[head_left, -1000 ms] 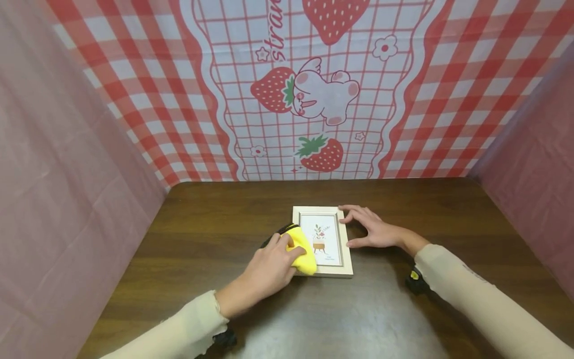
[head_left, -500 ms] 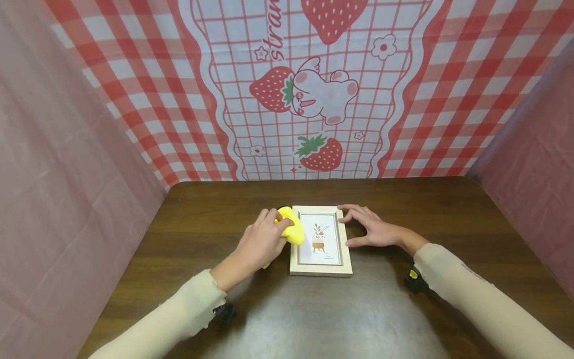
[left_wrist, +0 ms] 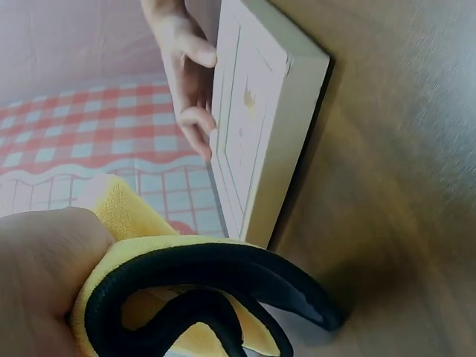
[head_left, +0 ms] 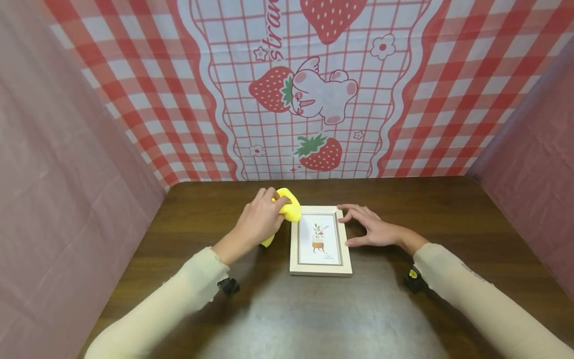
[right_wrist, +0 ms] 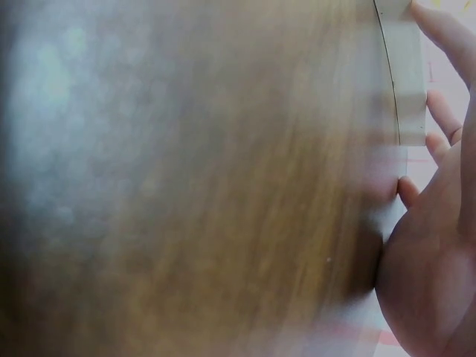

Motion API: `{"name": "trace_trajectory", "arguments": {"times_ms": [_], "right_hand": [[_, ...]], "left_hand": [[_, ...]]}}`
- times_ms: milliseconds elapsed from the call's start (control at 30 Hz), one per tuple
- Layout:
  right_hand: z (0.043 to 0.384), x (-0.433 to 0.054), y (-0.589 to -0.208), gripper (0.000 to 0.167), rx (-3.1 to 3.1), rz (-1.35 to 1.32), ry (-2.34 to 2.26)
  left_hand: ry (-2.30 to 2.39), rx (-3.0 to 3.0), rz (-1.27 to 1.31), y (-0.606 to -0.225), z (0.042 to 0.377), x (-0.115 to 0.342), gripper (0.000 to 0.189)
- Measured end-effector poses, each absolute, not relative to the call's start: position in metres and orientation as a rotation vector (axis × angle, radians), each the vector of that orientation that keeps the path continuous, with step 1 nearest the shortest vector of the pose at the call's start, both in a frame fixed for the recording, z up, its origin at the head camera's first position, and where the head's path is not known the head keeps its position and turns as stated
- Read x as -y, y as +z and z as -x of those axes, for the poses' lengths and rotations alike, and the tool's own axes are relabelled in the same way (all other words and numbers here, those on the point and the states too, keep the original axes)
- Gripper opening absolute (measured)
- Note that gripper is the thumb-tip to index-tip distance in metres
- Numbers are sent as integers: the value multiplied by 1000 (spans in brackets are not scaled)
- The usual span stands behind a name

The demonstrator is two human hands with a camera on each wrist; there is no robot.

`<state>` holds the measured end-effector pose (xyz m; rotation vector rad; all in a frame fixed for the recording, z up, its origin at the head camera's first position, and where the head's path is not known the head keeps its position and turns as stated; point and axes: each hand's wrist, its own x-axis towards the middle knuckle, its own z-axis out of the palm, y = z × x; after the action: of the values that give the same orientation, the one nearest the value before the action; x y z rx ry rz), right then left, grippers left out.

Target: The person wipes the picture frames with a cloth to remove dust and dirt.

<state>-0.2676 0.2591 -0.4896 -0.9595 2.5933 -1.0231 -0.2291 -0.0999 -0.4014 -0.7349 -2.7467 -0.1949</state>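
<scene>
A pale wooden picture frame [head_left: 294, 249] with a potted-plant print lies face up on the table. My left hand [head_left: 255, 219] pinches a yellow cloth [head_left: 289, 208] at the frame's far left corner; whether the cloth touches the frame there is hard to tell. In the left wrist view the cloth [left_wrist: 125, 212] hangs in folds with a black edging. My right hand [head_left: 376, 232] rests thumb and fingertips against the frame's right side, fingers spread and loosely bent. The right wrist view catches only the frame's corner [right_wrist: 410, 111] beside the fingers.
Brown wood-grain table [head_left: 336, 319] surrounds the frame on all sides. A red-and-white checked strawberry curtain [head_left: 215, 99] stands behind its far edge. Pink cloth [head_left: 80, 174] hangs at the left, with more at the right.
My left hand and the cloth have moved away from me along the frame's left side, from near its lower left part to the far left corner. The right hand has stayed put.
</scene>
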Motion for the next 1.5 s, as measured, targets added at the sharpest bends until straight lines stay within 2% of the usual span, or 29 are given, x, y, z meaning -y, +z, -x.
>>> {"name": "trace_trajectory", "arguments": {"times_ms": [467, 833, 1167, 1500], "right_hand": [[270, -265, -502, 50, -2608, 1091, -1095], [267, -261, -490, 49, -2595, 932, -1029], [268, -258, -489, 48, -2596, 888, -979], [267, -260, -491, 48, -2618, 983, -1014]], "left_hand": [[-98, 2766, 733, -389, 265, 96, 37], [12, 2802, 785, -376, 287, 81, 38], [155, 2813, 881, -389, 304, 65, 35], [315, 2743, 948, -404, 322, 47, 33]]}}
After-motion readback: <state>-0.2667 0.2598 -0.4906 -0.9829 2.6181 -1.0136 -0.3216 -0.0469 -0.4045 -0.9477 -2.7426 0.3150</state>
